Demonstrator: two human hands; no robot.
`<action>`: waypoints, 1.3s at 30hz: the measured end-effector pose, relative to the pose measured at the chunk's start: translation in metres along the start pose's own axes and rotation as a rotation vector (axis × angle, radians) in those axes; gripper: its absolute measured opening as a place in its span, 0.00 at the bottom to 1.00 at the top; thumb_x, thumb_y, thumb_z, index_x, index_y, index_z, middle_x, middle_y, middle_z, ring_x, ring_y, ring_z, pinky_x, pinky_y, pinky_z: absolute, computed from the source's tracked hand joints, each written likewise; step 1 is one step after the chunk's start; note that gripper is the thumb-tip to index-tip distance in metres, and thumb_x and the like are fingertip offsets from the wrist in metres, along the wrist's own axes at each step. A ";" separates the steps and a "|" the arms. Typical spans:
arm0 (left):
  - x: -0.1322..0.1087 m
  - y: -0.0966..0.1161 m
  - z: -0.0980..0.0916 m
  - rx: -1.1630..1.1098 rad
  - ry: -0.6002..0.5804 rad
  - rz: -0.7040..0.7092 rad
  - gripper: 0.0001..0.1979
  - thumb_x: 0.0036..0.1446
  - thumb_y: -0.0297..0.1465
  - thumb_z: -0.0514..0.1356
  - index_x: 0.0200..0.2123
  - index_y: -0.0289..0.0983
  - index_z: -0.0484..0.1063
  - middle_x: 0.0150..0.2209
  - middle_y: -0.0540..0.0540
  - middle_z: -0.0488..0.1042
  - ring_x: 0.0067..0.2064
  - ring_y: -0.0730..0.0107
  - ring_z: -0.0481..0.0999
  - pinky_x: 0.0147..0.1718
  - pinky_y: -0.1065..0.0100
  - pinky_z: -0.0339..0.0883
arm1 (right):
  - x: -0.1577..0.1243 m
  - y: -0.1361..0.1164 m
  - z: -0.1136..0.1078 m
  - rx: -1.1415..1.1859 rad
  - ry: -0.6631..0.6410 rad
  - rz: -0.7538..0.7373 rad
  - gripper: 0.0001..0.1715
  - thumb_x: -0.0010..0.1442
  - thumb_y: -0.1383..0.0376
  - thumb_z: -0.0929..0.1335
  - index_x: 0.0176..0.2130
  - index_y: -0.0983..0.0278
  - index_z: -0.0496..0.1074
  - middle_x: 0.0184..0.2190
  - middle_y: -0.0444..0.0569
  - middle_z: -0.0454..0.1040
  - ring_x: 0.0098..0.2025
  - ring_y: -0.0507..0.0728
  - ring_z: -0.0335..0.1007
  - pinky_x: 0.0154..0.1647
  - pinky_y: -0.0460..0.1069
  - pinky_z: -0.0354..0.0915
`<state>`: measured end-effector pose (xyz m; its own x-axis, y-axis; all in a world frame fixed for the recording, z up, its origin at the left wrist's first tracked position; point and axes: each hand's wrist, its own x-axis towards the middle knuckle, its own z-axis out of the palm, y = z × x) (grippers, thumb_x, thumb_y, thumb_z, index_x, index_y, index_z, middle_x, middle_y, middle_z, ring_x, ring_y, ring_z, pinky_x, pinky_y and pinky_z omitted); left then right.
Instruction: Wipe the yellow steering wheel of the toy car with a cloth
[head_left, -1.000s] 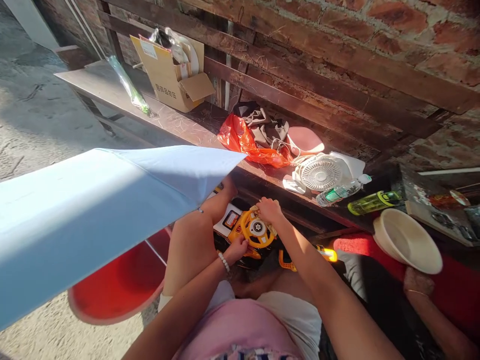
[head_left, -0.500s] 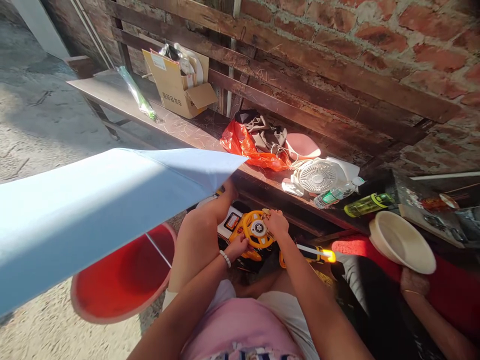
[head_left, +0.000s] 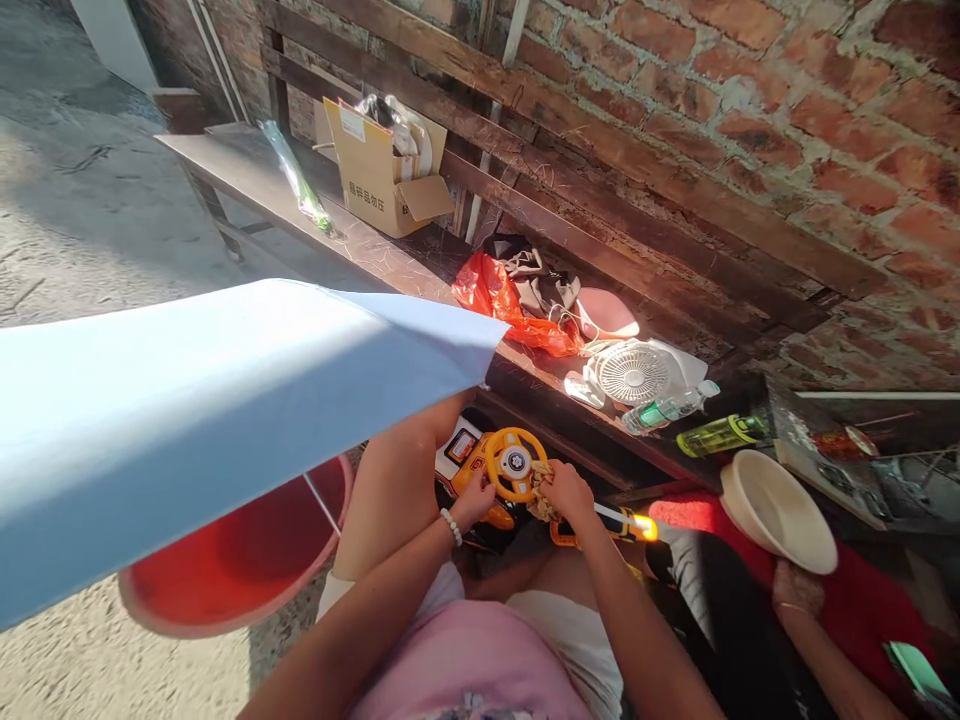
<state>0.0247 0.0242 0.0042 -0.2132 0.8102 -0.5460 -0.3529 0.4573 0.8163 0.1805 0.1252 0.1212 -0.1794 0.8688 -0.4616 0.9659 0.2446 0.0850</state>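
A yellow toy steering wheel [head_left: 514, 462] on an orange and white toy car sits low between my knees. My left hand [head_left: 474, 497], with a white bead bracelet at the wrist, is closed on the wheel's lower left rim. My right hand [head_left: 568, 491] is closed at the wheel's right side, pinching a small pale clump that I cannot make out. An orange toy part with a lit tip [head_left: 622, 523] lies just right of my right hand.
A pale blue umbrella canopy [head_left: 210, 400] covers the left. A red basin [head_left: 217, 575] sits on the ground below it. The wooden bench [head_left: 390, 250] carries a cardboard box [head_left: 379, 180], red bag [head_left: 495, 295], white fan [head_left: 634, 372] and bottles. Another person's hand [head_left: 796, 590] holds a cream bowl [head_left: 776, 510].
My right hand has come down from the top of the wheel to its right side. The view has shifted, so everything sits a little lower and to the left.
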 end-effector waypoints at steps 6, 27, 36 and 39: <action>0.005 -0.005 -0.003 0.020 0.015 0.040 0.15 0.61 0.31 0.65 0.51 0.38 0.74 0.40 0.43 0.81 0.45 0.57 0.82 0.55 0.53 0.78 | 0.024 -0.026 -0.029 -0.128 0.242 -0.255 0.29 0.70 0.64 0.68 0.68 0.61 0.69 0.62 0.59 0.72 0.61 0.64 0.71 0.59 0.52 0.64; 0.011 0.001 -0.002 0.054 -0.093 -0.101 0.17 0.64 0.43 0.68 0.48 0.38 0.74 0.43 0.40 0.81 0.39 0.54 0.86 0.43 0.52 0.84 | 0.073 -0.042 -0.039 -0.102 0.063 -0.224 0.20 0.70 0.61 0.68 0.59 0.61 0.76 0.58 0.58 0.74 0.56 0.64 0.77 0.52 0.52 0.69; 0.004 0.009 0.001 -0.088 -0.094 -0.108 0.16 0.67 0.40 0.66 0.53 0.39 0.73 0.47 0.39 0.82 0.40 0.57 0.86 0.47 0.53 0.85 | 0.024 -0.020 -0.001 0.003 0.081 0.040 0.19 0.73 0.62 0.64 0.60 0.61 0.71 0.59 0.60 0.74 0.51 0.61 0.80 0.48 0.51 0.70; 0.004 0.010 0.003 -0.079 -0.074 -0.089 0.14 0.66 0.39 0.66 0.50 0.39 0.74 0.45 0.40 0.82 0.44 0.55 0.86 0.48 0.52 0.84 | -0.002 -0.020 0.013 0.047 0.055 0.078 0.20 0.72 0.61 0.64 0.61 0.62 0.70 0.58 0.61 0.75 0.51 0.62 0.81 0.47 0.51 0.69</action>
<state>0.0226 0.0329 0.0111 -0.1113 0.7941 -0.5975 -0.4382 0.5004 0.7467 0.1639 0.1128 0.1094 -0.1124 0.9071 -0.4056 0.9847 0.1563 0.0767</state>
